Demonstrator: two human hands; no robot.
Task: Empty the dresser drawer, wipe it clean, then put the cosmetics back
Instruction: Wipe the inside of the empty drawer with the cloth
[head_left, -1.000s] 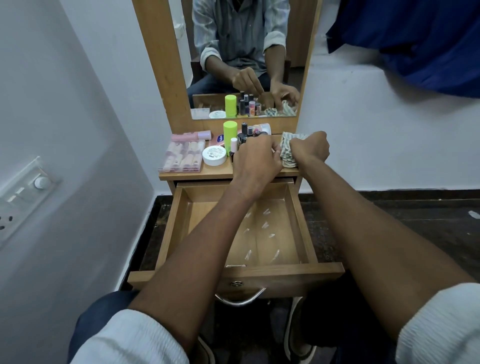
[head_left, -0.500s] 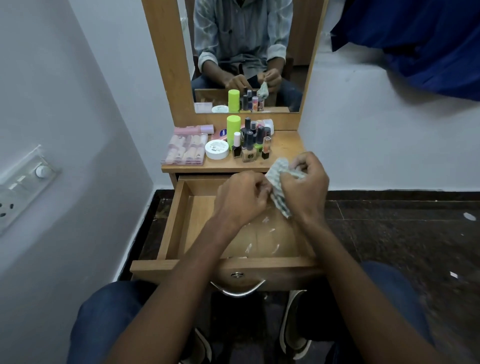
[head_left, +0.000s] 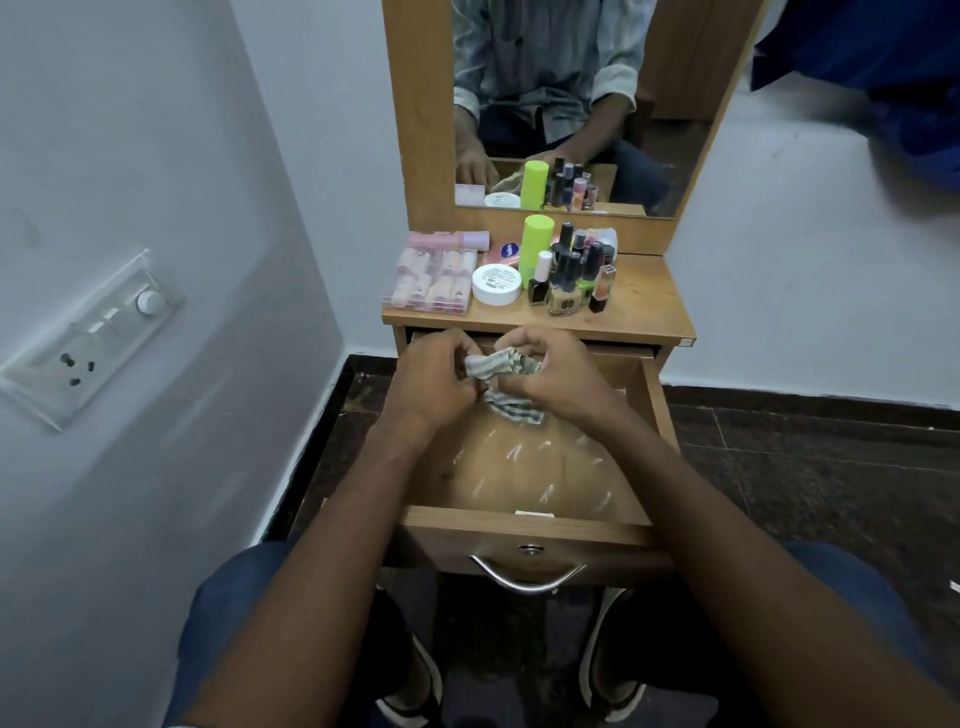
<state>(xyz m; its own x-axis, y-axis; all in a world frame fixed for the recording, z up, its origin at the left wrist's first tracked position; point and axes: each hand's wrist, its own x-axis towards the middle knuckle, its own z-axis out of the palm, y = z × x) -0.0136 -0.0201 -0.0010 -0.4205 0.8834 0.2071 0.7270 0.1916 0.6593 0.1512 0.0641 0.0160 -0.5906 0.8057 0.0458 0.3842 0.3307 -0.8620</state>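
Note:
The wooden dresser drawer (head_left: 524, 525) is pulled out, with only a clear liner on its floor. Above its back half, my left hand (head_left: 434, 379) and my right hand (head_left: 563, 371) both grip a striped grey-green cloth (head_left: 501, 364), bunched between them with one end hanging down. On the dresser top (head_left: 644, 306) stand the cosmetics: a clear case of tubes (head_left: 434, 280), a white round jar (head_left: 496, 283), a lime-green bottle (head_left: 536, 244) and several nail polish bottles (head_left: 571, 280).
A mirror (head_left: 566, 104) rises behind the dresser top. A white wall with a switch and socket plate (head_left: 93, 338) runs close on the left. Dark tiled floor (head_left: 805, 467) lies to the right. A blue cloth (head_left: 883, 62) hangs at upper right. My knees sit under the drawer.
Both hands came down from the dresser top with the cloth and now hold it over the drawer. The cloth has been bunched tighter between them.

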